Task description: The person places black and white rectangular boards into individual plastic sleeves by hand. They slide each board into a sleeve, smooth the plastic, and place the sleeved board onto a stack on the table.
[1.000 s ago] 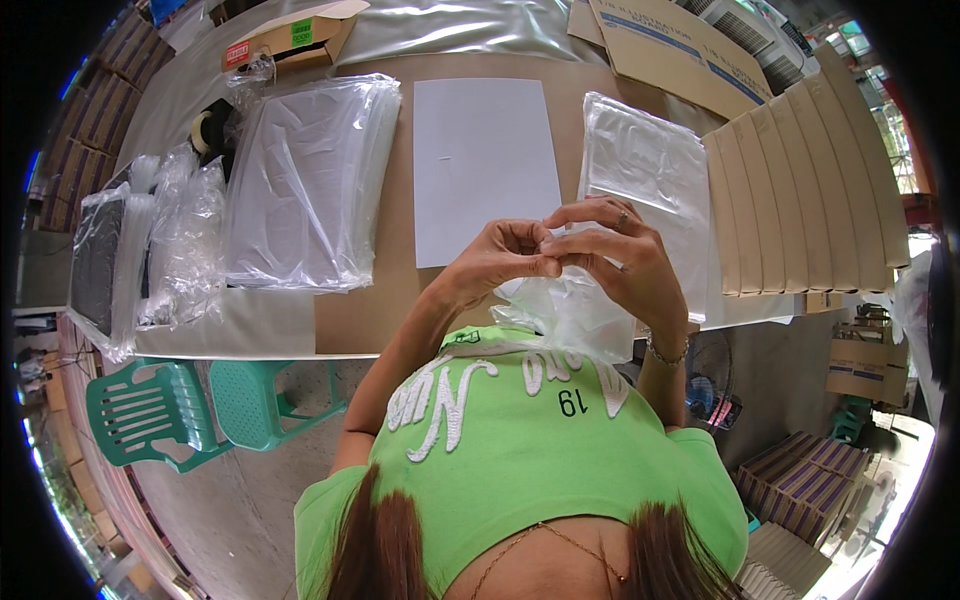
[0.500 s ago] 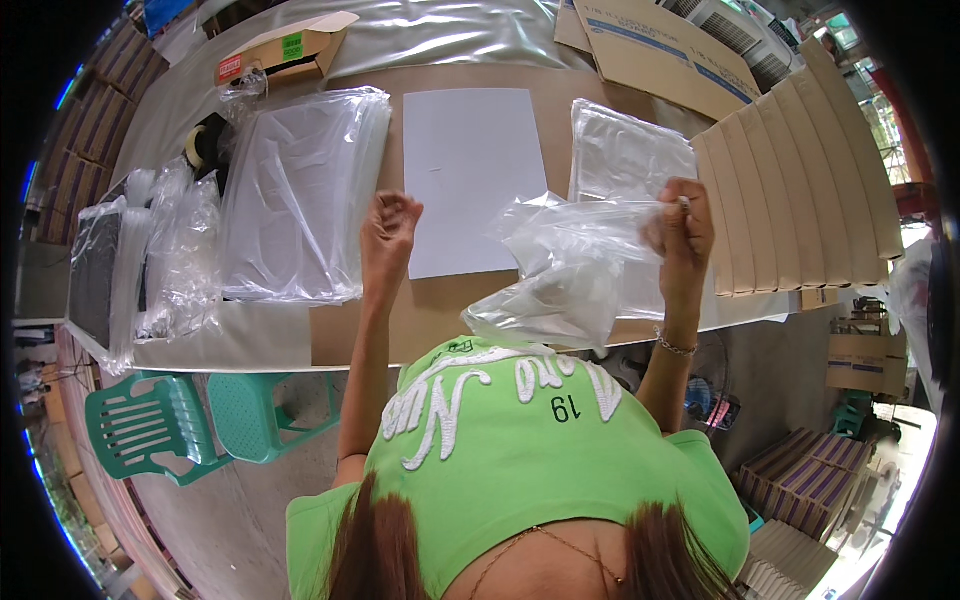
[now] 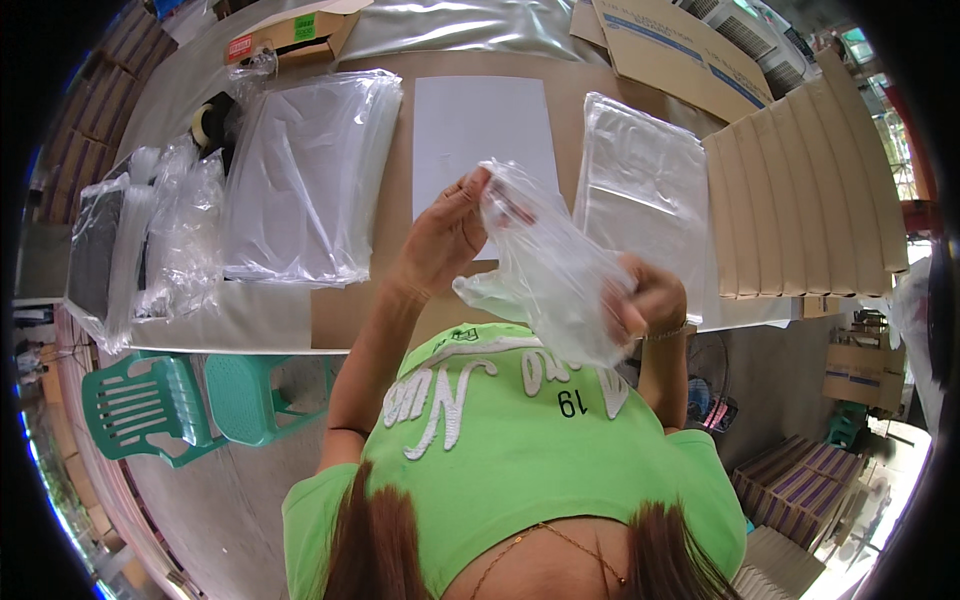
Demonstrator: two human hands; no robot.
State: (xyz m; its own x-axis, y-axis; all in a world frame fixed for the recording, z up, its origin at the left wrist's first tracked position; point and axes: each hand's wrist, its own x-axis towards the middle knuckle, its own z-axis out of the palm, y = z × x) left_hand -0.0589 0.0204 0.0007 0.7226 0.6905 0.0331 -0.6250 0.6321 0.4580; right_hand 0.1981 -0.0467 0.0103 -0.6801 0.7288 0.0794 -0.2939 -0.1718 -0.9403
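A clear plastic bag (image 3: 545, 255) is stretched between my two hands, crumpled and held above the table's near edge. My left hand (image 3: 450, 228) pinches its upper left end between thumb and fingers. At the bag's lower right part, my right hand (image 3: 648, 300) grips the plastic, its fingers somewhat blurred by motion. Behind the bag lies a white sheet (image 3: 482, 125), flat on brown board and partly covered by my left hand and the bag. To the right rests a stack of flat clear plastic bags (image 3: 640, 170).
At the left lie a large pile of plastic-wrapped flat items (image 3: 305, 180), smaller wrapped bundles (image 3: 185, 240) and a tape roll (image 3: 210, 125). An opened carton (image 3: 300, 35) sits far left. A row of tan padded pieces (image 3: 800, 190) stands right. Green plastic chairs (image 3: 145, 405) are below left.
My left hand has moved right and taken hold of the bag. My right hand has come down and slightly left, and the bag is now drawn between both hands.
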